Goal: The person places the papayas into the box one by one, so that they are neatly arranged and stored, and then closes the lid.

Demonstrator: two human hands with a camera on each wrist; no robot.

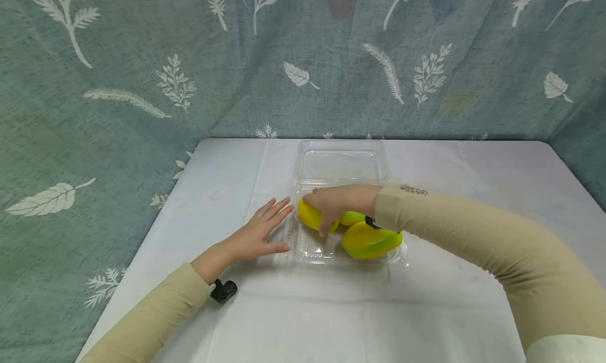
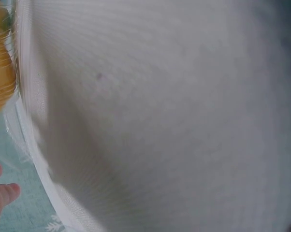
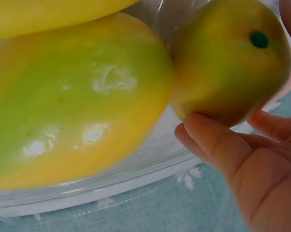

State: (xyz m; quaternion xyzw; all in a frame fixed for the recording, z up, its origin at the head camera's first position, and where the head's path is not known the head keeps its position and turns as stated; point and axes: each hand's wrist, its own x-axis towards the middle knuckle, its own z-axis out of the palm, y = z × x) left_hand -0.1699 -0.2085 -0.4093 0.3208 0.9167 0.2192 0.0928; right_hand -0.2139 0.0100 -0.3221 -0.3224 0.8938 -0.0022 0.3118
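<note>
A clear plastic clamshell container (image 1: 326,247) lies on the table with its lid (image 1: 343,165) folded back, away from me. Three yellow-green mangoes sit in its base. My right hand (image 1: 336,202) reaches in from the right and grips the left mango (image 1: 307,214), fingers curled round its side. That mango (image 3: 232,63) shows a dark green stem spot in the right wrist view. Partly behind my right wrist are the middle mango (image 1: 352,218) and the front right mango (image 1: 369,241). My left hand (image 1: 260,234) spreads its fingers just left of the container, holding nothing.
A white cloth (image 1: 331,321) covers the table. Green leaf-print fabric (image 1: 303,47) hangs behind the table and along its left side. A small black camera (image 1: 223,290) is strapped at my left wrist.
</note>
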